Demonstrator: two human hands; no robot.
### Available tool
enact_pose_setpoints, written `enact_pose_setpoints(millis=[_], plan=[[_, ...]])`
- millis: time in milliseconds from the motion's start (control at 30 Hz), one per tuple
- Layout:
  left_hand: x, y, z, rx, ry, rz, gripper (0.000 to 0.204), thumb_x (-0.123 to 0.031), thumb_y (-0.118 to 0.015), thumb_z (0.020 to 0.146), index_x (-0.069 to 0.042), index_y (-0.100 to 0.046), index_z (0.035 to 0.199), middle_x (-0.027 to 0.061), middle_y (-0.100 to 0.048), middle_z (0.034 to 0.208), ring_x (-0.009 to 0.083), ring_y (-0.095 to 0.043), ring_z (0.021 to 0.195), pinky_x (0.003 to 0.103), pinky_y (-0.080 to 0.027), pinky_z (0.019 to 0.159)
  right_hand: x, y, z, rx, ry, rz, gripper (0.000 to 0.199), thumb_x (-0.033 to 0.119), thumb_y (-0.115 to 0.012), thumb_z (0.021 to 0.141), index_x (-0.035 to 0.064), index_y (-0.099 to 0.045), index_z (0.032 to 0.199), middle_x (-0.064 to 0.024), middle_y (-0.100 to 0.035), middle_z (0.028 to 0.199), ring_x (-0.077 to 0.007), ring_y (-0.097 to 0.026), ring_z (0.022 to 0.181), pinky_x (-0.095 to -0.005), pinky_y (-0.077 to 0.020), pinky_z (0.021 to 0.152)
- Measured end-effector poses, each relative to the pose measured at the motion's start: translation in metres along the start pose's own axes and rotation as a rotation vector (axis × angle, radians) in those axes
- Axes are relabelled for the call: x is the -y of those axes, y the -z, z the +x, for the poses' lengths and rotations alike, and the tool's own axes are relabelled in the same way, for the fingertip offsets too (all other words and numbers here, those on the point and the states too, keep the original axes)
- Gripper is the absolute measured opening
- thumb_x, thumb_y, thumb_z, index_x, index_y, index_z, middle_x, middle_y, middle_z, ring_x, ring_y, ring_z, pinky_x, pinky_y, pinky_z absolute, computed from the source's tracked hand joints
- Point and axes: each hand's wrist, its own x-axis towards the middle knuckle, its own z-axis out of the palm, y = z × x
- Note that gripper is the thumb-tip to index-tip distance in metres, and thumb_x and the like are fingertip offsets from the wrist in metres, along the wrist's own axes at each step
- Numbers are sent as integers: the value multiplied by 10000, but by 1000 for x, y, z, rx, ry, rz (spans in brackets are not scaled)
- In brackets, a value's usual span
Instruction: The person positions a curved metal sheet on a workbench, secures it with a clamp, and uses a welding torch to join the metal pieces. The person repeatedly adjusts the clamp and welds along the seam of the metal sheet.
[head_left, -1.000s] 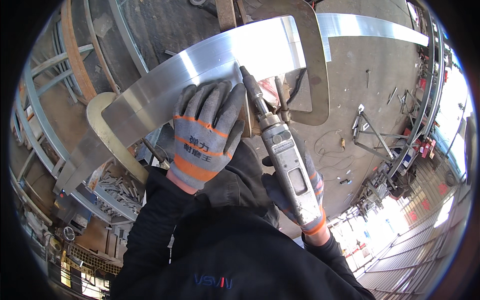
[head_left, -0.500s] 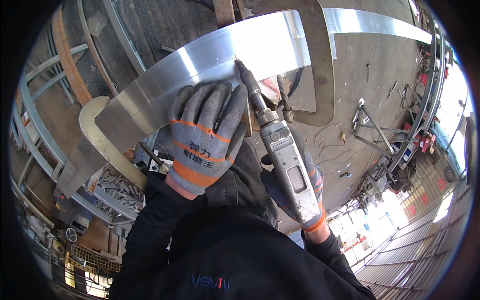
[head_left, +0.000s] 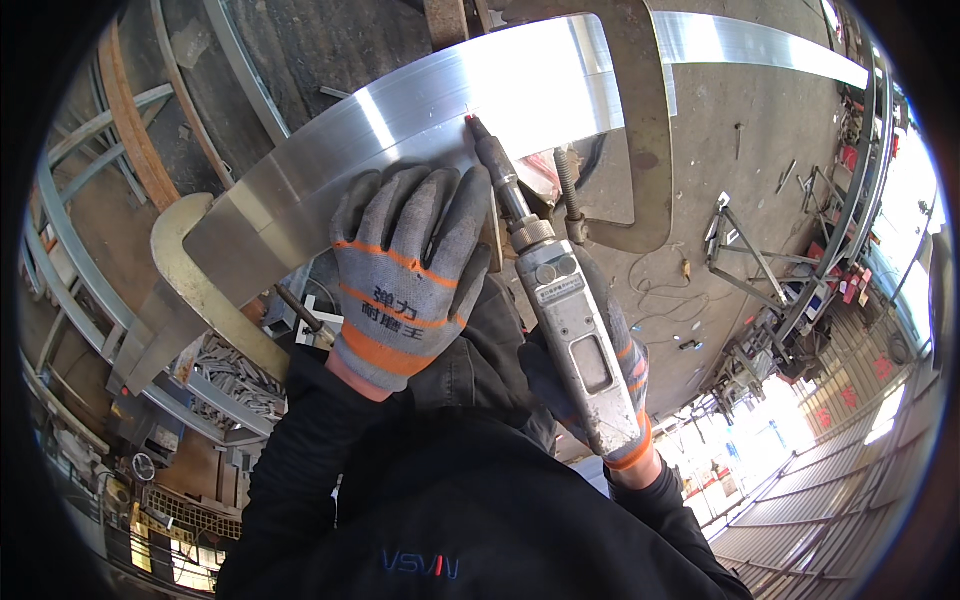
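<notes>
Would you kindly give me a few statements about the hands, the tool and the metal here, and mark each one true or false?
1. The right hand holds a long, silvery tool. True.
2. Both hands are bare. False: both wear grey gloves with orange bands.
3. The left hand is palm-down, its fingers at the near edge of the curved metal plate. True.
4. The tool's tip points back at the person's body. False: it points away from the body, toward the plate.
5. The left clamp and the right clamp are on opposite sides of the left hand. True.
</notes>
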Motion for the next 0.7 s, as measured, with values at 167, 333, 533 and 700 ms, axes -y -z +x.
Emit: enact_pose_setpoints(millis=[167, 333, 533, 700], plan=[[-1, 2, 3, 6, -1, 3, 781, -360, -846, 900, -202, -630, 1634, 129, -616, 1498, 367, -529, 1450, 658, -355, 1272, 0, 3, 0, 34, -17, 22, 768, 85, -869, 935, -35, -550, 1622, -254, -599, 1640, -379, -713, 1389, -408, -587, 1117], [0, 6, 8, -37, -63, 4, 805, -264, -868, 863, -46, -620, 1597, 194, -661, 1416, 404, -607, 1369, 628, -403, 1222, 0, 5, -3, 18, -76, 100, 772, 86, -867, 935, -36, -544, 1625, -249, -610, 1617, -376, -716, 1365, -408, -588, 1100], [0, 2, 9, -57, -34, -4, 701, -275, -859, 836, -160, -720, 1514, 116, -638, 1385, 359, -589, 1355, 644, -432, 1215, 0, 9, -6, 20, -115, 127, 778, 88, -865, 935, -36, -537, 1629, -243, -622, 1590, -372, -719, 1336, -408, -589, 1081], [-1, 2, 6, -71, -29, 2, 658, -272, -852, 844, -158, -742, 1483, 113, -642, 1368, 355, -599, 1339, 644, -434, 1211, 0, 9, -9, 24, -144, 144, 782, 89, -863, 935, -36, -531, 1632, -238, -633, 1567, -369, -722, 1312, -408, -589, 1064]])
